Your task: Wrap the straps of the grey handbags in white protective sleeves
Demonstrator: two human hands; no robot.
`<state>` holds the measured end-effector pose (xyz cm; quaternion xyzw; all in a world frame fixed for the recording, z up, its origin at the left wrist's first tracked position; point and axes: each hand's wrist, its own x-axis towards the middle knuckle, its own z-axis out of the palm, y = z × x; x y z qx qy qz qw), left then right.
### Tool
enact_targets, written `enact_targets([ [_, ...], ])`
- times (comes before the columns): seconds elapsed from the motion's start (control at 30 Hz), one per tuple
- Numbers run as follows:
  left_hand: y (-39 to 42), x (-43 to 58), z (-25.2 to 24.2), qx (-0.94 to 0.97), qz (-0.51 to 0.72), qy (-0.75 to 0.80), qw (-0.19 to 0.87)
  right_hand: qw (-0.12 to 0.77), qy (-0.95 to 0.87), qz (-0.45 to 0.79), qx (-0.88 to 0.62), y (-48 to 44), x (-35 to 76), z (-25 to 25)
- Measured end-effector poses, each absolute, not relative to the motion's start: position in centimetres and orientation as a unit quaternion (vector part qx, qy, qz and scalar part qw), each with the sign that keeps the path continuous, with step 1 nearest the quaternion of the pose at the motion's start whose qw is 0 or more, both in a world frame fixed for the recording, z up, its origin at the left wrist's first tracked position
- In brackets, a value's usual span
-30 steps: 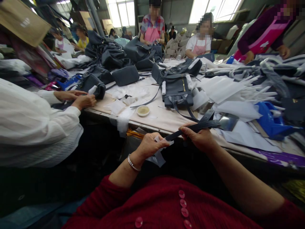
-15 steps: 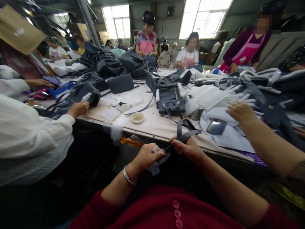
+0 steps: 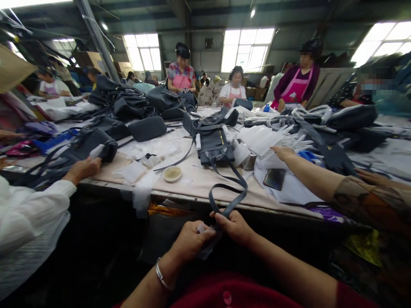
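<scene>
My right hand [image 3: 236, 226] pinches a dark blue-grey strap [image 3: 229, 190], which loops up over the table edge. The strap runs back to a dark handbag [image 3: 212, 147] with a gold zipper, lying on the table. Close beside it, my left hand [image 3: 194, 237] is closed on a crumpled piece of thin white wrapping [image 3: 208, 250], at the strap's lower end. What lies between the two hands is partly hidden by the fingers. Both hands are just in front of the table edge.
On the table [image 3: 189, 188] stand a small round dish [image 3: 172, 173] and a metal cup [image 3: 248, 161]. A phone [image 3: 274, 179] rests on white sheets. Co-workers' hands reach in from the left [image 3: 85, 169] and right [image 3: 282, 152]. Dark bags [image 3: 128, 102] are piled behind.
The view has shifted. My hands have come closer together, and the strap now stretches out toward the bag in a longer loop. The co-worker's hand on the right has moved among the white sheets.
</scene>
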<state>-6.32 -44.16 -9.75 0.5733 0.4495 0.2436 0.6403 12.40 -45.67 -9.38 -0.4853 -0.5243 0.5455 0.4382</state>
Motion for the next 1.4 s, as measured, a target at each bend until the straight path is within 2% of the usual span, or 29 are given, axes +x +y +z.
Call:
enact_targets([
  [0.07,-44.3,-6.5,-10.2,0.569,0.241,0.45,0.644,0.459,-0.47,0.56,-0.505,-45.1,13.0,-9.1],
  [0.13,-44.5,-6.4,-10.3,0.564,0.248,0.451,0.646,0.452,-0.493,0.534,-0.516,-44.9,13.1,-9.0],
  [0.27,-44.8,-5.8,-9.9,0.566,0.263,0.432,0.651,0.369,-0.642,0.479,-0.472,-46.0,11.8,-9.5],
  [0.43,-45.1,-6.2,-9.4,0.529,0.282,0.425,0.679,0.371,-0.599,0.584,-0.402,-47.4,11.6,-10.2],
  [0.6,-45.3,-6.6,-9.0,0.462,0.291,0.373,0.75,0.368,-0.521,0.696,-0.331,-47.9,12.7,-10.4],
  [0.8,-45.3,-7.8,-9.1,0.428,0.319,0.329,0.779,0.436,-0.375,0.72,-0.388,-47.6,13.4,-12.7],
  [0.93,-45.4,-8.7,-9.5,0.407,0.343,0.355,0.769,0.512,-0.196,0.777,-0.309,-48.3,13.7,-13.6],
  [1.03,-45.6,-8.7,-9.9,0.371,0.379,0.382,0.757,0.544,-0.151,0.788,-0.245,-49.4,13.6,-12.8],
  [1.27,-44.3,-8.6,-9.4,0.285,0.471,0.399,0.733,0.496,-0.28,0.804,-0.173,-50.5,13.6,-8.9],
  [1.4,-43.7,-8.5,-9.3,0.254,0.512,0.42,0.705,0.47,-0.388,0.767,-0.202,-49.9,13.7,-8.1],
])
